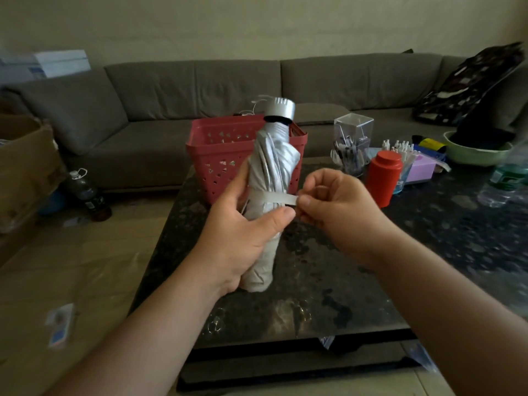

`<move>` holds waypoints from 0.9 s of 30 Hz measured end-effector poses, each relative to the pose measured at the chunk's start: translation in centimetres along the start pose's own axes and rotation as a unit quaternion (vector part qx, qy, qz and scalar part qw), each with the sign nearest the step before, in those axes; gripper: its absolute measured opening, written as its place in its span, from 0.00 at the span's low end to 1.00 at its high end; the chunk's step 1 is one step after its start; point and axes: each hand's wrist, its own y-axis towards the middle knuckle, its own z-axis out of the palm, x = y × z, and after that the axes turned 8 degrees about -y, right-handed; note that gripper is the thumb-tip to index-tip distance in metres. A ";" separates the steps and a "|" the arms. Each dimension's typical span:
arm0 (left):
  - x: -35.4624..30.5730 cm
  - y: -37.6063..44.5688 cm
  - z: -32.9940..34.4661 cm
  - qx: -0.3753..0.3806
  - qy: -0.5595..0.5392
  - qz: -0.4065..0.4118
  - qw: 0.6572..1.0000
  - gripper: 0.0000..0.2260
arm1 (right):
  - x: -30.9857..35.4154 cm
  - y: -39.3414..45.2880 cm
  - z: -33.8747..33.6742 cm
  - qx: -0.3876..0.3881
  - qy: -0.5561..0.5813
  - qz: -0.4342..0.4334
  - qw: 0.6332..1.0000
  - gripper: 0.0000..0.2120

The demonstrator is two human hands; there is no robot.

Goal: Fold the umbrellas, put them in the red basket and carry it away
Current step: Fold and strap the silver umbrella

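Observation:
A folded silver umbrella (270,167) stands upright above the dark table (328,267), its grey handle cap at the top. My left hand (243,232) grips its lower body, thumb across the front. My right hand (337,204) pinches the end of the umbrella's closing strap (281,198), which is wrapped round the folded canopy. The red basket (223,155) with cut-out holes sits on the table's far edge, right behind the umbrella.
A red canister (384,178), a clear pen holder (353,138), small bottles, a purple box and a green bowl (477,152) crowd the table's right. A grey sofa (171,110) runs behind. A cardboard box (23,167) and a dark bottle (88,195) are at left.

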 end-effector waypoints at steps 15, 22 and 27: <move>-1.8 -0.3 0.3 0.099 -0.097 -0.044 0.989 0.28 | 0.4 -0.6 1.0 0.019 0.156 -0.019 0.987 0.11; -1.3 0.1 0.5 0.064 0.018 -0.020 0.998 0.31 | 0.0 -0.6 1.6 -0.070 0.060 0.011 0.996 0.14; -0.7 -0.4 0.9 0.043 -0.013 -0.031 0.998 0.34 | 0.2 -0.7 2.3 -0.063 -0.009 0.005 0.998 0.15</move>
